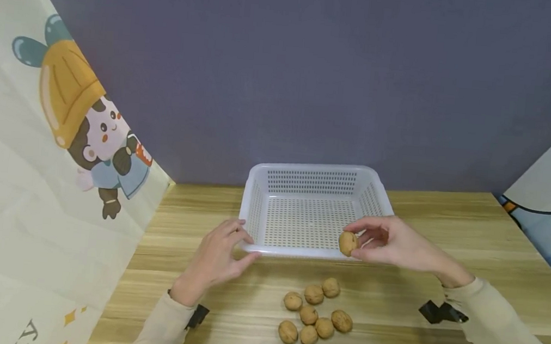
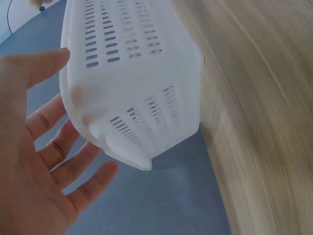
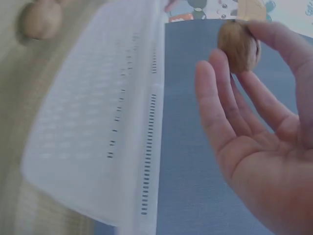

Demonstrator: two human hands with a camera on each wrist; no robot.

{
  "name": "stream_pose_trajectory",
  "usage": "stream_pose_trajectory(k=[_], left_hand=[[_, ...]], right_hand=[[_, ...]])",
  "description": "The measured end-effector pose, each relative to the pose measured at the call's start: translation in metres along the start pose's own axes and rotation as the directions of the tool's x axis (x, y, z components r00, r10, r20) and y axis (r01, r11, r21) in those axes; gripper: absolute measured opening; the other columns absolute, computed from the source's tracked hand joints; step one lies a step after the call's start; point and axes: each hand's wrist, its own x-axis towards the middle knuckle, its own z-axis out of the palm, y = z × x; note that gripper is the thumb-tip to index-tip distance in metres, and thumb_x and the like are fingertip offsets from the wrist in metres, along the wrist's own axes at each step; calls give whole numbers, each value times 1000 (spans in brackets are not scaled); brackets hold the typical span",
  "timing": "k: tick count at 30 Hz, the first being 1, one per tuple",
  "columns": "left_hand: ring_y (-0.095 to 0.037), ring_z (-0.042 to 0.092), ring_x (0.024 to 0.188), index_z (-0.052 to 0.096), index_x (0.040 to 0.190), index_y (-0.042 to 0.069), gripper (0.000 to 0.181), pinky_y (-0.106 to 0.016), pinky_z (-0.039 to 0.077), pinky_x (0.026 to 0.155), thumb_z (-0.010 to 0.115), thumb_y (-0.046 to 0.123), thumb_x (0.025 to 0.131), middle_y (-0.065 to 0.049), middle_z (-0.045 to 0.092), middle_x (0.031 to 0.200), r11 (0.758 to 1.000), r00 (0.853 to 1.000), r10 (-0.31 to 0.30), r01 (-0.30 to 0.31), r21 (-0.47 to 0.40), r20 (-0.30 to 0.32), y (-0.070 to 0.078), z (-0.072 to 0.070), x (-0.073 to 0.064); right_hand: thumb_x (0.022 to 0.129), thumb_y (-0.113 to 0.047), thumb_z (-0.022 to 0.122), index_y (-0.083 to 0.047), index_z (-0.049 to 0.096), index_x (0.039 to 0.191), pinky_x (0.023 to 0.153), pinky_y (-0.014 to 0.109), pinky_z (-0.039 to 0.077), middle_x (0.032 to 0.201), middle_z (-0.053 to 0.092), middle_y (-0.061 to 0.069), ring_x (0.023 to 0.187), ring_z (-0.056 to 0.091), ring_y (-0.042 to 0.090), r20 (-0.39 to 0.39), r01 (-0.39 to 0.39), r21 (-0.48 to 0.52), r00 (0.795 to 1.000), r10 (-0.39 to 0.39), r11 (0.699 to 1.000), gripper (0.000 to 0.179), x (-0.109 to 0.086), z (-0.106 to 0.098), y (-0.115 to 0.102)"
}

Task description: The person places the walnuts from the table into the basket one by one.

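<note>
Walnut (image 1: 348,243), wrinkled, pinched by right hand (image 1: 392,241) | left hand (image 1: 219,254) relaxed at perforated plastic basket (image 1: 312,170)

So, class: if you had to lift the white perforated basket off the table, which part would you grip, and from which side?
Probably the rolled rim of the white basket, taken from the two short sides. The rim flares outward, giving fingers a lip to hook under, while the slotted walls slope inward and look slippery. The left hand already sits at the near-left corner; the right hand pinches a walnut, so it would need freeing first.
</note>
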Motion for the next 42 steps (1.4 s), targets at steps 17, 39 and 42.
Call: stream_pose_trajectory(k=[17, 39, 42], left_hand=[[-35, 69, 122, 75, 95, 14, 30, -52, 61, 102, 89, 37, 82, -14, 74, 122, 1000, 999, -26, 27, -13, 22, 1, 0, 0], [-36, 68, 123, 76, 94, 14, 29, -53, 62, 101, 89, 37, 82, -11, 74, 115, 1000, 1000, -21, 21, -10, 11, 1, 2, -1], [-36, 68, 123, 76, 94, 14, 29, -53, 61, 102, 90, 37, 82, -11, 74, 114, 1000, 1000, -20, 20, -13, 6, 2, 2, 0]], right_hand=[[98, -43, 77, -12, 58, 150, 103, 44, 58, 148, 63, 13, 125, 67, 29, -211, -261, -38, 945, 248, 964, 63, 77, -40, -2], [100, -37, 74, -1, 49, 155, 113, 55, 54, 151, 59, 24, 129, 64, 34, -189, -324, 121, 921, 342, 938, 70, 126, -44, 72], [101, -38, 73, 2, 46, 156, 112, 55, 55, 148, 61, 26, 129, 66, 36, -163, -355, 108, 915, 368, 929, 73, 129, -42, 82]])
